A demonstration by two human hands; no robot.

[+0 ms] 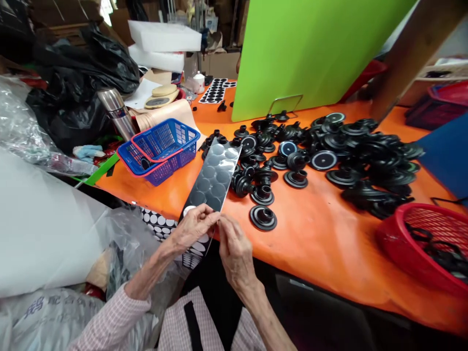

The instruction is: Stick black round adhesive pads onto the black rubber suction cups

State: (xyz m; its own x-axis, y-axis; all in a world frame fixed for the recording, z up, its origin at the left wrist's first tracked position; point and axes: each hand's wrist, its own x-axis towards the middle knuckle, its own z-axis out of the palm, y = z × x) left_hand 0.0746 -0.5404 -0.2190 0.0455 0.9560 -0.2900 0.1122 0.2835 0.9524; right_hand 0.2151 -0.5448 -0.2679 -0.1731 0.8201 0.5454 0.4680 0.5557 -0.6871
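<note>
My left hand [193,226] and my right hand [236,251] both grip the lower part of a long strip of glossy backing sheet with round adhesive discs [213,178], their fingertips meeting near its right edge. The strip rises at a tilt over the orange table [321,248], and its lower end hangs past the table edge. A white disc shows beside my left thumb. Just right of the strip, black rubber flanged parts [263,218] lie in a large spread of several, some with blue or grey round faces.
A blue plastic basket [159,151] stands left of the strip, and a red basket [427,243] holding black pieces sits at the right. A green board [307,53] stands upright behind the parts. A steel flask [117,114], black bags [80,83] and plastic sheeting crowd the left.
</note>
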